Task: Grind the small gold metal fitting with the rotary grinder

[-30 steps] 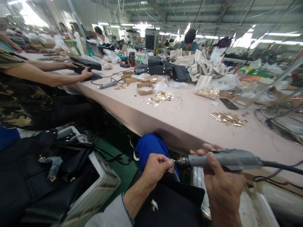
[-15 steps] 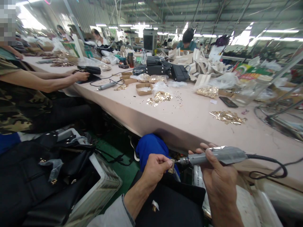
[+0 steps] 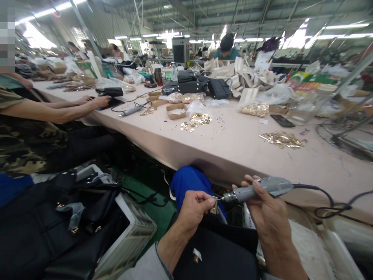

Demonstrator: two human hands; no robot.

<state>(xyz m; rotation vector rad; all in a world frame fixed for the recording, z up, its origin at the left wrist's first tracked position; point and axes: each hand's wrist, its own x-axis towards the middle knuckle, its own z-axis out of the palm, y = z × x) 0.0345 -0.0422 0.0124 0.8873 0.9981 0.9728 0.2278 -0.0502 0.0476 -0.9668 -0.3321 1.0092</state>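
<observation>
Above the near black panel [image 3: 224, 252], the left hand [image 3: 189, 216] pinches a gold plate [image 3: 215, 209] and the right hand [image 3: 269, 217] grips a grey driver [image 3: 262, 190], apparently aligning its bit [image 3: 220, 198], which calls for steadiness.

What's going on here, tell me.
The right hand holds a corded grey driver, its tip close to a gold-coloured plate over black material on the lap. The left hand pinches beside that tip; what it grips is too small to tell. To the left, a co-worker handles a black item at the table.
</observation>
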